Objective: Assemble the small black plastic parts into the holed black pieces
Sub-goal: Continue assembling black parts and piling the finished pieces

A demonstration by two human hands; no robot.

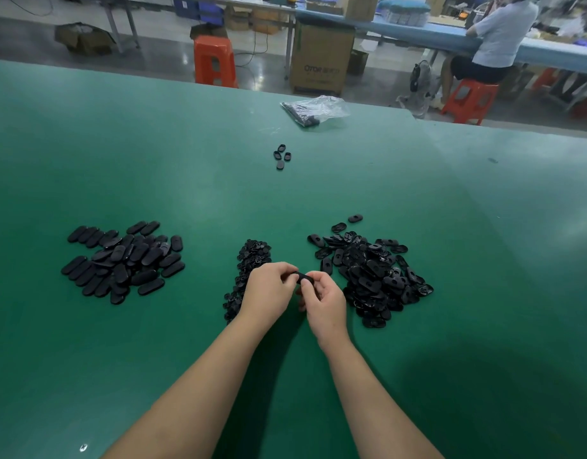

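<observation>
**Black oval piece held between two hands above the green table**

Black oval piece [301, 277] sits between both hands, just above the green table [418, 200], in the gap between the middle and right heaps. The left hand [269, 289] comes in from the lower left with its forearm angled up and to the right; its fingers curl inward and the fingertips pinch the left end of the piece. The right hand [323, 301] comes up from the lower right, back of the hand facing the camera, fingers bent, its thumb and forefinger closed on the right end of the same piece. The two hands nearly touch at the fingertips. Whether a small part is already seated in the piece cannot be told; the fingers cover most of it.

Just behind the left hand lies a narrow heap of small black plastic parts [249, 270]. To the right, close beside the right hand, is a large heap of holed black pieces [371, 273]. Well to the left lies a pile of smooth oval pieces [123, 263]. Farther back on the table, four loose pieces [281, 156] sit together, and beyond them a clear plastic bag [315, 109] near the far edge.

Past the table stand an orange stool [215, 61], a cardboard box [322, 58], and a seated person [497, 38] at a blue bench.
</observation>
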